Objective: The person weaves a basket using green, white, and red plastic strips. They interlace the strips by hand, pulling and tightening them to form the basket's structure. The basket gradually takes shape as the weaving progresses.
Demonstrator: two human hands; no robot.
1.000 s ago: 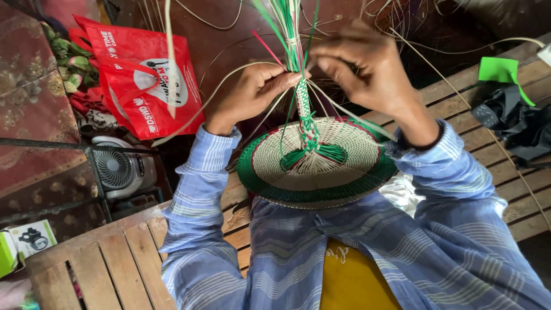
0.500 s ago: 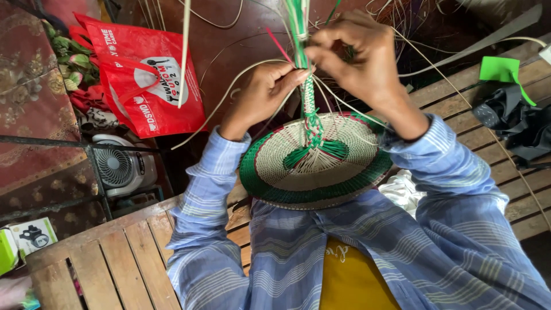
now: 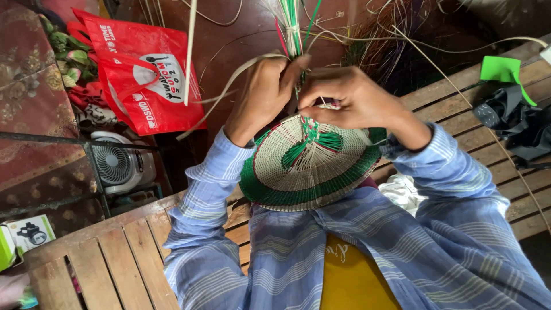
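Weaving in hand was a round woven disc (image 3: 310, 172), cream in the middle with green bands round the rim, a thin red line near the edge and a green leaf-like pattern running out from the centre. It sat tilted against the person's lap, just above the striped blue shirt (image 3: 402, 241). A bunch of loose green and pale strands (image 3: 294, 26) rose from its top edge. Left hand (image 3: 265, 95) was closed around those strands right at the disc's upper edge, and right hand (image 3: 350, 100) pinched the weave just beside it, fingertips nearly touching the left one. One flat pale strip (image 3: 229, 92) curved off to the left.

Person was sitting on a slatted wooden bench (image 3: 103, 258). Off to the left stood a small white fan (image 3: 117, 163), with a red shopping bag (image 3: 146, 77) behind it on the floor. A green scrap (image 3: 505, 69) and dark cloth (image 3: 516, 120) lay on the bench's right end.
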